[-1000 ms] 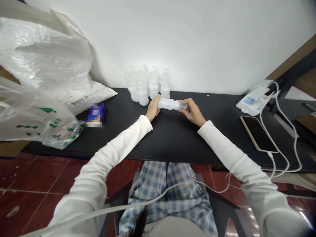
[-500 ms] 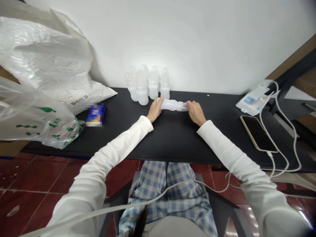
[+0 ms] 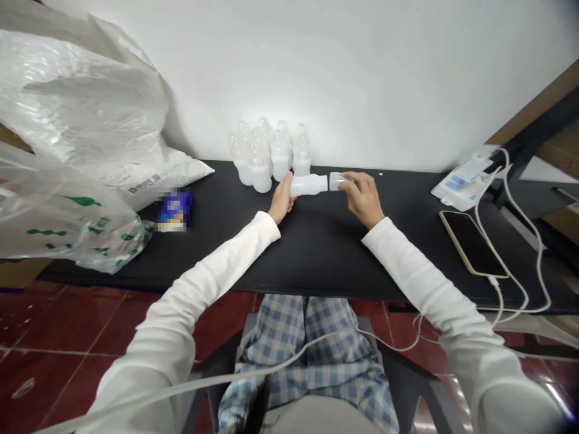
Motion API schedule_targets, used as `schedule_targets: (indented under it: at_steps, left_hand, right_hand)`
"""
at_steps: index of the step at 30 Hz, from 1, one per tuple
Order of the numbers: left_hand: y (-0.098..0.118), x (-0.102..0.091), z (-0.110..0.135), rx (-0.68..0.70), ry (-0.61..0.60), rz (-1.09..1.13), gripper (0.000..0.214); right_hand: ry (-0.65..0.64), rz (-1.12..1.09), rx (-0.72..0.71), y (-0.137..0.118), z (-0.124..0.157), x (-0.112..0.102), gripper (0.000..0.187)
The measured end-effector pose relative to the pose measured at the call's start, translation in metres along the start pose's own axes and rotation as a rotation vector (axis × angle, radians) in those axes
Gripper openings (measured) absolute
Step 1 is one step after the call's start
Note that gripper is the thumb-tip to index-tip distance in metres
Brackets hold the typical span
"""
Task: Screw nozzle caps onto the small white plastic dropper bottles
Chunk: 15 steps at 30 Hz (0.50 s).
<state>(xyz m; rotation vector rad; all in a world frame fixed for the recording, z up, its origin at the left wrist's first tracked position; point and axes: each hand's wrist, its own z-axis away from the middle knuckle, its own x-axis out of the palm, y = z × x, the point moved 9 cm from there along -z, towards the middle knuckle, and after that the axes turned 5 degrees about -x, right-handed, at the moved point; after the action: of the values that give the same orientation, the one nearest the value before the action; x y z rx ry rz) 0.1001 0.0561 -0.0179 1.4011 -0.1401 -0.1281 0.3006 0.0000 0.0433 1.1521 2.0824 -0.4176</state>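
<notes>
My left hand (image 3: 282,199) is wrapped round the base of a white plastic bottle (image 3: 309,185), which lies sideways above the table with its neck to the right. In my right hand (image 3: 362,196), fingers and thumb grip a clear domed bottle cap (image 3: 335,181). A narrow gap separates the cap's open end from the bottle neck. Behind my left hand, several similar white bottles (image 3: 261,175) with clear domed tops stand upright in a cluster by the wall.
On the black table (image 3: 312,253), a blue packet (image 3: 175,211) lies left, beside plastic bags (image 3: 108,226) and a large white sack (image 3: 90,114). To the right are a phone (image 3: 473,244), a white-and-blue box (image 3: 461,184) and white cables (image 3: 538,241). A cable (image 3: 226,378) also crosses my lap.
The clear cap has come off the bottle neck, held in my right hand, which shifted slightly right and up. The bottle has tilted closer to level. My left hand keeps its grip.
</notes>
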Motion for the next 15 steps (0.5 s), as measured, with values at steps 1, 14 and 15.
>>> schedule_targets:
  at_steps: [1,14,15]
  left_hand:
    - [0.0,-0.001,0.0,0.0,0.008,0.029,0.056]
    - [0.001,-0.005,-0.005,0.104,0.05,0.057,0.041]
    - [0.0,-0.004,-0.005,0.107,0.044,0.046,0.038]
  right_hand:
    - [0.008,0.035,0.04,0.007,0.001,-0.002,0.033]
    - [-0.045,0.162,0.521,0.055,0.027,0.009,0.031]
    - [-0.043,0.167,0.534,0.055,0.03,0.01,0.031]
